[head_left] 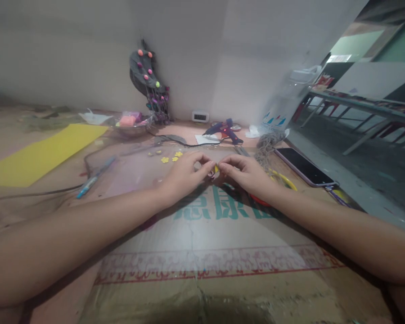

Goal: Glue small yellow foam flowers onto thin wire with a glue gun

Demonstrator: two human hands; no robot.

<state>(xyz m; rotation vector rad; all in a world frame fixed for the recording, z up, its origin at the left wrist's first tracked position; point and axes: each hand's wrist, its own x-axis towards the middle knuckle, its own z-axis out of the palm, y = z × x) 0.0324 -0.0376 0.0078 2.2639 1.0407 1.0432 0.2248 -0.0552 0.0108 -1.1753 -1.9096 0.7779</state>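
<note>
My left hand (189, 174) and my right hand (246, 172) meet above the cardboard, thumbs and forefingers pinched together. Between their fingertips shows a small yellow piece (216, 168), mostly hidden by the fingers; its exact shape cannot be made out. Just beyond my left hand lie several yellow flower cut-outs (164, 159). Scissors with yellow-and-red handles (285, 179) are partly covered by my right forearm. Behind the hands, a blue glue gun (227, 130) with a small red light stands near a white paper (207, 139).
A yellow sheet (47, 153) and a blue pen (95, 177) lie left. At right are a phone (303, 166), grey yarn (269, 141) and a plastic jug (283, 99). A decorated grey crescent (143, 69), a bowl (131, 130) and a small digital display (200, 117) stand by the wall.
</note>
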